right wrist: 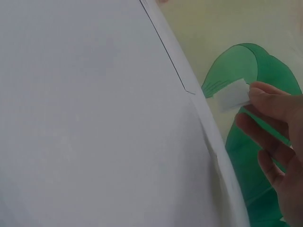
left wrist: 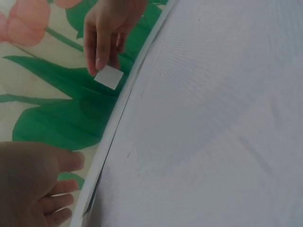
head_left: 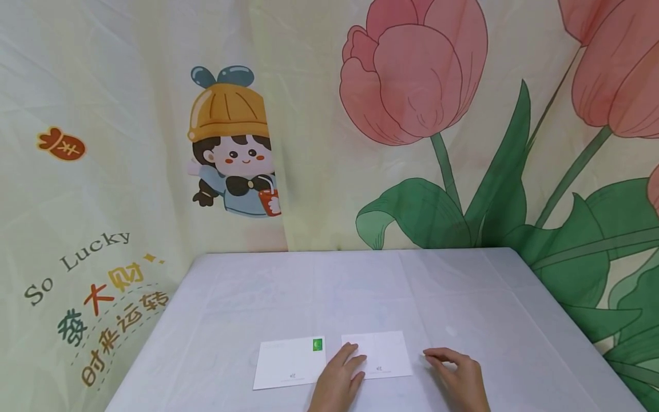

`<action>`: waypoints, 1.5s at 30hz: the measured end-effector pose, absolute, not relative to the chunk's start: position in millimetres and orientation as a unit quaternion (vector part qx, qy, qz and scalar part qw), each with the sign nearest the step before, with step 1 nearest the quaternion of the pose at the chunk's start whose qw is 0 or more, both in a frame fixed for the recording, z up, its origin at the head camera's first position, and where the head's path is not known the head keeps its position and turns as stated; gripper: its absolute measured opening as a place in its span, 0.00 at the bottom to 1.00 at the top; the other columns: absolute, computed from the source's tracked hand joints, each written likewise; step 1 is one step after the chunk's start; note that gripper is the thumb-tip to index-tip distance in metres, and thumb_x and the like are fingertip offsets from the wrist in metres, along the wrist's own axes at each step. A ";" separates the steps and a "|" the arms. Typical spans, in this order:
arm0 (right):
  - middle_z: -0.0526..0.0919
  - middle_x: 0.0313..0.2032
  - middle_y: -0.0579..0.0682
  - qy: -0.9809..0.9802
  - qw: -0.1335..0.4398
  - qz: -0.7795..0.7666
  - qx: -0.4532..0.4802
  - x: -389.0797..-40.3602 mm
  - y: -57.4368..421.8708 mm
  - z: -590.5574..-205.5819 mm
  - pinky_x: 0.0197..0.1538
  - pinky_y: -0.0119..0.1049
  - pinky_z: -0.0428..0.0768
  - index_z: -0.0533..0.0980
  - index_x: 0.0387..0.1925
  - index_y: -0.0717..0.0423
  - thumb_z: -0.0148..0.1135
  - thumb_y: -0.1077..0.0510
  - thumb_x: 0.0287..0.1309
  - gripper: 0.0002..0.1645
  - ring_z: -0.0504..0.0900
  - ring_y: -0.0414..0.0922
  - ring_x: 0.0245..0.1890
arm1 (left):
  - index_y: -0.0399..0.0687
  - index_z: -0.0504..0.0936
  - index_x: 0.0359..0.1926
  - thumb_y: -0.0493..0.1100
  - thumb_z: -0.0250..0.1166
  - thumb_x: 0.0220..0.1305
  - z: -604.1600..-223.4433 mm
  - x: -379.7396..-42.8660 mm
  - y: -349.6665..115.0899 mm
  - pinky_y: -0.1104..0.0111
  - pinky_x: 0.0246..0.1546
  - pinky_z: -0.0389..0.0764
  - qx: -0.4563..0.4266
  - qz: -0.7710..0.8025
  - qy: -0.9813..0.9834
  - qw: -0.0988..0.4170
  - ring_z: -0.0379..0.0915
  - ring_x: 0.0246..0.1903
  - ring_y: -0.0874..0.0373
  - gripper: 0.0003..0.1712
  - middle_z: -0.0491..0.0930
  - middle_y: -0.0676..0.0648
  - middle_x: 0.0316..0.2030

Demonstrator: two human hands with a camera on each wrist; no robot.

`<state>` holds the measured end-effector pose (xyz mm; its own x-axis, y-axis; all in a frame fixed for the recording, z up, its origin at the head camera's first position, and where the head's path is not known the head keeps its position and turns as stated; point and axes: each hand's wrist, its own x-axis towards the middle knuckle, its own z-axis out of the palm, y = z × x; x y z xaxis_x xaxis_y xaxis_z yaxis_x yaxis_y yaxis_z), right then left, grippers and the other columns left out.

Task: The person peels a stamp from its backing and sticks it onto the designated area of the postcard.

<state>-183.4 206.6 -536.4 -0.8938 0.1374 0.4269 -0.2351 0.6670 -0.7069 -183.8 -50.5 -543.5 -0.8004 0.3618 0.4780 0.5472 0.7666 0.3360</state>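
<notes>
Paper square (right wrist: 231,95) looks light, bendy; edge grip best. Right hand (head_left: 457,375) pinches it, three o'clock of unstamped card (head_left: 386,353); left hand (head_left: 340,373), fingers spread, over nine-o'clock edge.

Indoor nook: table (head_left: 247,303), tulip-print backdrop (head_left: 314,154)
</notes>
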 end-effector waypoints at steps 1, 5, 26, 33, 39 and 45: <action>0.82 0.24 0.30 -0.880 0.230 0.415 0.032 -183.6 204.1 -535.8 0.36 0.31 0.77 0.83 0.27 0.42 0.72 0.65 0.41 0.13 0.80 0.31 0.27 | 0.43 0.83 0.42 0.41 0.70 0.50 -542.8 -183.4 -50.1 0.59 0.51 0.71 -0.248 -0.237 -0.919 0.196 0.70 0.53 0.48 0.16 0.75 0.43 0.50; 0.82 0.24 0.32 -0.861 0.232 0.450 0.047 -184.3 192.8 -531.9 0.35 0.29 0.77 0.82 0.28 0.43 0.72 0.66 0.42 0.13 0.79 0.31 0.24 | 0.43 0.83 0.42 0.42 0.70 0.51 -539.8 -181.8 -48.9 0.58 0.51 0.71 -0.250 -0.243 -0.916 0.198 0.69 0.53 0.47 0.15 0.75 0.43 0.50; 0.83 0.24 0.48 -0.787 0.171 0.585 0.095 -179.2 134.2 -486.6 0.34 0.31 0.79 0.80 0.33 0.59 0.65 0.72 0.48 0.09 0.81 0.43 0.20 | 0.48 0.83 0.38 0.45 0.59 0.64 -533.8 -178.8 -41.7 0.65 0.42 0.75 -0.235 -0.383 -0.876 0.177 0.74 0.42 0.59 0.09 0.79 0.54 0.39; 0.82 0.25 0.49 -0.772 0.149 0.608 0.111 -179.2 124.8 -483.4 0.32 0.32 0.80 0.79 0.33 0.60 0.64 0.72 0.48 0.09 0.81 0.44 0.20 | 0.46 0.82 0.33 0.43 0.59 0.64 -530.5 -178.6 -40.6 0.67 0.37 0.76 -0.234 -0.452 -0.844 0.170 0.76 0.37 0.61 0.08 0.80 0.56 0.33; 0.82 0.25 0.51 -0.772 0.145 0.609 0.112 -182.5 120.5 -496.2 0.30 0.33 0.80 0.80 0.33 0.60 0.65 0.72 0.47 0.09 0.81 0.44 0.20 | 0.48 0.81 0.29 0.43 0.60 0.63 -533.2 -179.0 -40.2 0.69 0.35 0.76 -0.240 -0.447 -0.839 0.196 0.75 0.34 0.63 0.07 0.80 0.56 0.30; 0.82 0.29 0.54 -0.768 0.144 0.612 0.119 -189.1 121.4 -514.2 0.30 0.33 0.80 0.80 0.33 0.56 0.66 0.69 0.47 0.10 0.81 0.41 0.23 | 0.50 0.79 0.26 0.44 0.61 0.62 -535.1 -179.0 -40.7 0.69 0.33 0.75 -0.229 -0.453 -0.843 0.178 0.74 0.32 0.65 0.08 0.78 0.58 0.28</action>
